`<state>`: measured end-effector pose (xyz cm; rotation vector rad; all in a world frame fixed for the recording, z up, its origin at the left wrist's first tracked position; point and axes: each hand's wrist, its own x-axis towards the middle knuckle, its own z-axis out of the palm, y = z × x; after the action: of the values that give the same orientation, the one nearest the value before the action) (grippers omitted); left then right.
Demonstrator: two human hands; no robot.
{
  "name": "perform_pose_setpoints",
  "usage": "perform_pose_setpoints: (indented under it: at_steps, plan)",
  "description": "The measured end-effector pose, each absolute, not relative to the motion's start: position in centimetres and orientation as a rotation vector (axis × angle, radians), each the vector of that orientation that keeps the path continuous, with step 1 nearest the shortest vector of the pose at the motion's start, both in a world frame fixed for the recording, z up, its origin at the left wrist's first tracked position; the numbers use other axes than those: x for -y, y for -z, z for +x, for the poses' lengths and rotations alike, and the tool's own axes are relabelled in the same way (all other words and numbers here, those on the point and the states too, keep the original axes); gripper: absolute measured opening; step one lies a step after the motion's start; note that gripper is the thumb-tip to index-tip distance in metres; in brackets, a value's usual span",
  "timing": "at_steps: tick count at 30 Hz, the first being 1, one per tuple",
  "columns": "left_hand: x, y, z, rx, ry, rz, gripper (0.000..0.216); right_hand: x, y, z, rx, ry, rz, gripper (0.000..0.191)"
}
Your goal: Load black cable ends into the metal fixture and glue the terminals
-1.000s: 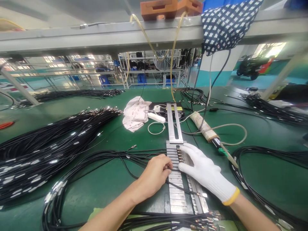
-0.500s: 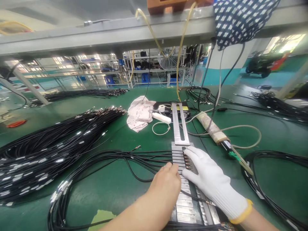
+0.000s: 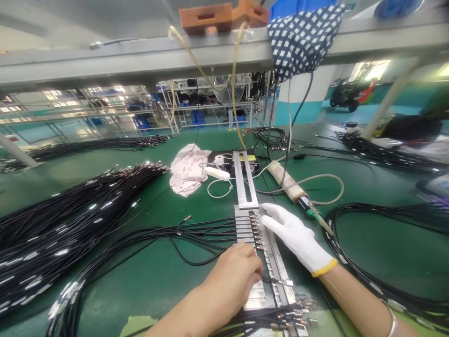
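A metal slotted fixture (image 3: pixel 242 225) lies on the bench, with several black cables (image 3: pixel 210 229) side by side in its upper slots. Their metal connector ends (image 3: pixel 255 227) line up along its middle. My bare left hand (image 3: pixel 240 267) is closed over the fixture below that row. From its fingers a black cable (image 3: pixel 268 279) sticks out to the right, ending in a pale connector. My right hand (image 3: pixel 293 234), in a white glove with a yellow cuff, rests at the fixture's upper right edge, fingers stretched out. Loose cable ends (image 3: pixel 294 313) lie across the fixture's near end.
A large bundle of black cables (image 3: pixel 80 220) covers the left side of the green bench (image 3: pixel 154 281). Behind the fixture are a slotted metal plate (image 3: pixel 240 178), a pinkish cloth (image 3: pixel 187 171) and a wrapped tool (image 3: pixel 286 180). Coiled cables (image 3: pixel 333 229) lie right.
My right hand has moved off the connector row to the fixture's right edge, uncovering the connectors. My left hand has shifted slightly nearer me along the fixture. The view has turned right.
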<state>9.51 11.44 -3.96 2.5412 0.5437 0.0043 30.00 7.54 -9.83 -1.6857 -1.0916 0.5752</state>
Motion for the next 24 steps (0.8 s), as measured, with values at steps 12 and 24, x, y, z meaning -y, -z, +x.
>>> perform_pose_setpoints:
  at_steps: [12,24]
  plan:
    - [-12.9,3.2,8.2,-0.685,-0.176,2.438,0.019,-7.7,9.4,30.6,1.027,-0.656,-1.628,0.040]
    - [-13.1,5.3,9.6,-0.681,-0.136,2.836,0.027,-7.5,8.4,30.1,1.046,-0.673,-1.637,0.046]
